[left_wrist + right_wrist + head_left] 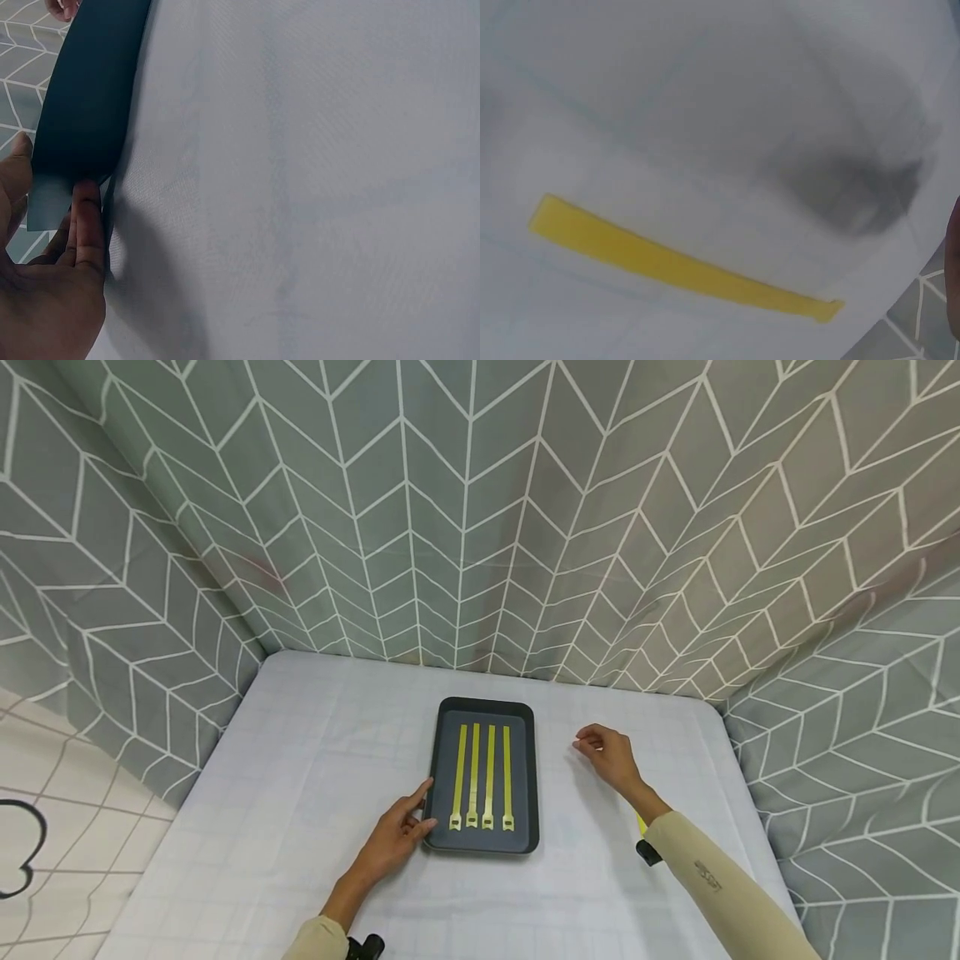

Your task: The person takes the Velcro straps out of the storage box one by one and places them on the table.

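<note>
Right hand (609,758) is above the worktop (330,727), to the right of the tray (532,777), fingers loosely bent, nothing seen in them. Key relation: the loose strap (660,262) lies on the worktop back toward the person from that hand, beside the wrist, which makes the right hand the nearer one. Its long axis slants in the right wrist view (overhead, the sleeve (727,881) hides most of it, so direction there is uncertain). Left hand (393,835) grips the tray's near-left edge. Appearance: loose strap flat, yellow, faintly bowed, one end plain. Four straps (491,772), also yellow, lie parallel along the tray's length, slotted heads toward the person.
</note>
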Motion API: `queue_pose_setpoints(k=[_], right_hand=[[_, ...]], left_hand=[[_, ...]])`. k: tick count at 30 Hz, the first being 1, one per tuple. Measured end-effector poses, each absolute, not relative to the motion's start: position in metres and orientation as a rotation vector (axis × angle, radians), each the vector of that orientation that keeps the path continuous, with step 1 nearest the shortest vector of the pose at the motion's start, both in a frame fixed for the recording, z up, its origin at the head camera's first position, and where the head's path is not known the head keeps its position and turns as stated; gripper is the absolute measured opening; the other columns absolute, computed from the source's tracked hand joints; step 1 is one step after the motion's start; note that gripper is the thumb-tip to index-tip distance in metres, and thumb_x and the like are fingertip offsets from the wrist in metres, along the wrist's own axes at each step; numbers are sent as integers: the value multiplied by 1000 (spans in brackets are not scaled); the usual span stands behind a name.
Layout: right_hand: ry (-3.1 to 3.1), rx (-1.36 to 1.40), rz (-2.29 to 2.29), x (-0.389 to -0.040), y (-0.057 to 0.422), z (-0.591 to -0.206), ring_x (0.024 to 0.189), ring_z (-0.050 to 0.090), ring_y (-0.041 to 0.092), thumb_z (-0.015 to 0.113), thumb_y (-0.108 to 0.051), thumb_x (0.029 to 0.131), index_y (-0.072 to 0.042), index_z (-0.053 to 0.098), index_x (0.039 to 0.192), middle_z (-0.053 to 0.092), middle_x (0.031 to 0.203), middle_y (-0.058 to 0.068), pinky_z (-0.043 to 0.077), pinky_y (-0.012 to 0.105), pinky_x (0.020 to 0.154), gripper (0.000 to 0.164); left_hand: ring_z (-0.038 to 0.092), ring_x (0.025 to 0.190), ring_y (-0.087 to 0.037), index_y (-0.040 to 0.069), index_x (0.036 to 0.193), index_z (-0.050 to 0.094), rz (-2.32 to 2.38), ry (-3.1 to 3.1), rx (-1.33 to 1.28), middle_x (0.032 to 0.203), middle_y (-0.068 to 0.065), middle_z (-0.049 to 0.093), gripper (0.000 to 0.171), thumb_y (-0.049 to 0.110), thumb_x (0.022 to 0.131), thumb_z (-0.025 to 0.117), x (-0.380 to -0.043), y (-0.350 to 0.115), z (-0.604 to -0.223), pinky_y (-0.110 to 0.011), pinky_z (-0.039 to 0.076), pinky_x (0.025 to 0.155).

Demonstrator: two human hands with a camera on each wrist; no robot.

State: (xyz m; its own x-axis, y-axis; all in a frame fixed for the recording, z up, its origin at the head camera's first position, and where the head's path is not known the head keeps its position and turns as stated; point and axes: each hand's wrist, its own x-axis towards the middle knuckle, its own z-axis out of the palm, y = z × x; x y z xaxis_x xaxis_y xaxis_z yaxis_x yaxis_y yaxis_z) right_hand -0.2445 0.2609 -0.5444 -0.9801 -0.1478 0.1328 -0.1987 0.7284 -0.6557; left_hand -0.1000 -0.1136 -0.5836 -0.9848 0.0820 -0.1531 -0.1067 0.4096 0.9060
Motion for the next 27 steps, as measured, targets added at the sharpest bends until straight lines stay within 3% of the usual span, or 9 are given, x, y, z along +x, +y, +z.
queue_pose_setpoints(k=[14, 27], right_hand=[[-2880, 381, 1133, -255, 235, -540, 84, 72, 27, 77, -8, 88, 0, 72, 101, 75, 89, 12, 55, 29, 72, 16], [-2921, 562, 1191, -255, 209, -530, 86, 71, 26, 78, -8, 87, 0, 71, 108, 74, 94, 12, 56, 36, 77, 23]], left_hand=[[56, 76, -9, 20, 153, 44, 1627, 2491, 1, 122, -16, 58, 66, 13, 93, 71, -99, -115, -582, -23, 48, 67], [55, 77, -9, 23, 153, 45, 1608, 2505, -17, 122, -14, 59, 67, 14, 93, 72, -102, -115, -586, -23, 48, 67]])
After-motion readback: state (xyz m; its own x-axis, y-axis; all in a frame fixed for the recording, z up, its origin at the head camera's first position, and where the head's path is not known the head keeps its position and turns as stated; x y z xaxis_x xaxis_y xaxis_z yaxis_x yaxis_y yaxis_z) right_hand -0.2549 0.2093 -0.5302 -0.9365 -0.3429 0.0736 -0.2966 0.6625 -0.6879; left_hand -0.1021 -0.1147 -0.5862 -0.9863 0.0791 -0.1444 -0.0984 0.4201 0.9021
